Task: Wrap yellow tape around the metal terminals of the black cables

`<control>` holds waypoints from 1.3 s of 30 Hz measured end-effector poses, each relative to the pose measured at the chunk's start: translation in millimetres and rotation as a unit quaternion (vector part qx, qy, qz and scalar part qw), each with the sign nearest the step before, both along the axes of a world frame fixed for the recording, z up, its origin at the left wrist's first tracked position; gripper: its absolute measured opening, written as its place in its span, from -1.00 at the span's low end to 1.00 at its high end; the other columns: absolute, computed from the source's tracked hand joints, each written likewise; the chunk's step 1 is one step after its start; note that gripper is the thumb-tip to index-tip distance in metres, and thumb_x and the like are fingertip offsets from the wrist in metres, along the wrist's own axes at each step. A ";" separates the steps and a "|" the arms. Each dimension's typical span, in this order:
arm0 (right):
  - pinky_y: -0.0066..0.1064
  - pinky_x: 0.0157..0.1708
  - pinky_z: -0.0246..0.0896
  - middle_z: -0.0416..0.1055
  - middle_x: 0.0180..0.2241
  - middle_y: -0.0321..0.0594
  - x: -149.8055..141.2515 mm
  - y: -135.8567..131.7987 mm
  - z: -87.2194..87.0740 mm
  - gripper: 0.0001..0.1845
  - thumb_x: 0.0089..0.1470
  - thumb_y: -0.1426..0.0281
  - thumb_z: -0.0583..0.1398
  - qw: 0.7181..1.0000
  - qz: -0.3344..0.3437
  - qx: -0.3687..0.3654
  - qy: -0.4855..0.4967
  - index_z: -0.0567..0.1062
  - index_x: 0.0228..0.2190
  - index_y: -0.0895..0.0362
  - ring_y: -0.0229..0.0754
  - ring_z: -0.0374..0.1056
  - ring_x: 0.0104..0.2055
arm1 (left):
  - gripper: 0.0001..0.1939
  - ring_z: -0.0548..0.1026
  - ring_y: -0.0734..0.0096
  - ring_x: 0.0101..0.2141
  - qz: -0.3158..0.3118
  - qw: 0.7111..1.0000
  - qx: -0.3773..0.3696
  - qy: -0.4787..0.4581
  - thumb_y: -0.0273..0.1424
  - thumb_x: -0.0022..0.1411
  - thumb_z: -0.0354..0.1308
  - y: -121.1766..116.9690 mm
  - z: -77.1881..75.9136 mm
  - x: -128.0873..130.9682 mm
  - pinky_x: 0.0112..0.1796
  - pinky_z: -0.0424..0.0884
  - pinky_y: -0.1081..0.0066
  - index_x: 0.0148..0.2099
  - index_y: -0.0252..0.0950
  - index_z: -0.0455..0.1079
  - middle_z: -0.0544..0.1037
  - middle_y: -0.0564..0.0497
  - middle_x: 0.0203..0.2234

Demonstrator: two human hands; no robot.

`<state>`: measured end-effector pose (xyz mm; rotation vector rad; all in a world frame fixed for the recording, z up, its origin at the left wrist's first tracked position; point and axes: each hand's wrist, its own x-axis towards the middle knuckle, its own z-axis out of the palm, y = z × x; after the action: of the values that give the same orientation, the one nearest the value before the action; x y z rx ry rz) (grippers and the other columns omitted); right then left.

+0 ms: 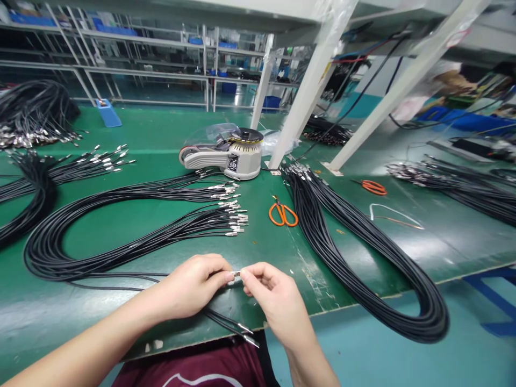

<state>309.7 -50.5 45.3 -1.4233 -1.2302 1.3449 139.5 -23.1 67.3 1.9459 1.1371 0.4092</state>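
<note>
Near the front edge of the green table (pixel 121 134), my left hand (pixel 193 287) and my right hand (pixel 274 295) meet fingertip to fingertip. Both pinch a small metal connector (pixel 236 274) at the end of a thin black cable (pixel 121 277). That cable trails left along the table. Two more connector-tipped cable ends (pixel 245 333) hang below my hands by the table edge. A coiled bundle of black cables (pixel 133 236) with metal tips lies just beyond my hands.
A tape dispenser (pixel 229 153) stands mid-table. Orange scissors (pixel 282 214) lie right of the bundle, and a second pair (pixel 373 187) lies farther right. A long black cable loop (pixel 363 252) overhangs the right edge. More cable bundles (pixel 36 113) lie at the left, and white frame posts (pixel 310 86) rise behind.
</note>
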 end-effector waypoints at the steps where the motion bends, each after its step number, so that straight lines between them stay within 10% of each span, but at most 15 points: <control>1: -0.51 -0.47 0.17 0.34 -0.60 -0.35 -0.6 -0.2 0.1 -0.77 -0.04 0.26 0.22 1.000 0.002 0.001 0.001 0.45 -0.52 0.19 -0.32 0.25 -0.50 | -0.75 0.36 0.49 -0.41 0.000 1.000 0.003 0.001 -0.36 0.25 -0.07 -0.1 -0.2 0.0 -0.34 0.22 0.52 -0.37 -0.28 0.38 0.44 0.10 -0.48; 10: -0.51 -0.44 0.17 0.37 -0.56 -0.32 -1.4 -1.9 -4.2 -0.79 0.00 0.28 0.18 1.000 0.018 0.016 -0.012 0.44 -0.51 0.19 -0.30 0.27 -0.48 | -0.73 0.33 0.51 -0.48 0.037 0.999 0.005 -0.002 -0.39 0.23 -0.05 -7.6 -11.6 11.3 -0.41 0.19 0.52 -0.48 -0.31 0.34 0.38 0.11 -0.57; 14: -0.50 -0.45 0.18 0.36 -0.58 -0.31 5.1 -8.2 -6.9 -0.78 0.00 0.28 0.16 0.998 0.061 -0.010 -0.031 0.44 -0.52 0.19 -0.29 0.27 -0.49 | -0.71 0.36 0.52 -0.46 -0.040 0.999 0.022 0.012 -0.37 0.28 -0.08 -8.4 -4.7 4.7 -0.39 0.22 0.53 -0.42 -0.27 0.39 0.44 0.12 -0.54; 21: -0.48 -0.47 0.18 0.40 -0.54 -0.30 35.7 -28.1 -3.4 -0.88 -0.09 0.47 0.14 0.968 0.161 0.006 -0.192 0.50 -0.54 0.14 -0.28 0.28 -0.51 | -0.79 0.35 0.29 -0.25 0.037 0.958 0.252 0.134 -0.43 0.26 -0.06 43.9 -18.6 -3.3 -0.18 0.27 0.32 -0.21 -0.31 0.40 0.46 -0.06 -0.32; 29: -0.42 -0.44 0.25 0.42 -0.48 -0.24 34.7 45.8 0.5 -0.74 -0.02 0.27 0.16 0.995 0.041 0.030 -0.082 0.47 -0.33 0.18 -0.24 0.33 -0.44 | -0.78 0.34 0.27 -0.30 0.068 0.955 0.260 0.130 -0.48 0.25 -0.11 54.1 -32.9 11.2 -0.24 0.29 0.28 -0.34 -0.32 0.36 0.43 -0.06 -0.40; 39: -0.46 -0.47 0.20 0.38 -0.60 -0.33 3.7 89.1 9.4 -0.82 -0.11 0.31 0.22 0.995 0.080 0.029 -0.055 0.45 -0.53 0.20 -0.30 0.28 -0.52 | -0.82 0.39 0.40 -0.30 0.120 0.969 0.214 -0.036 -0.41 0.25 -0.03 42.7 -33.6 11.2 -0.24 0.31 0.40 -0.20 -0.26 0.39 0.44 0.00 -0.37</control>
<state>313.4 38.5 54.6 -1.3987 -1.4695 1.3405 150.6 19.6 33.7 2.1372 1.3235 0.9127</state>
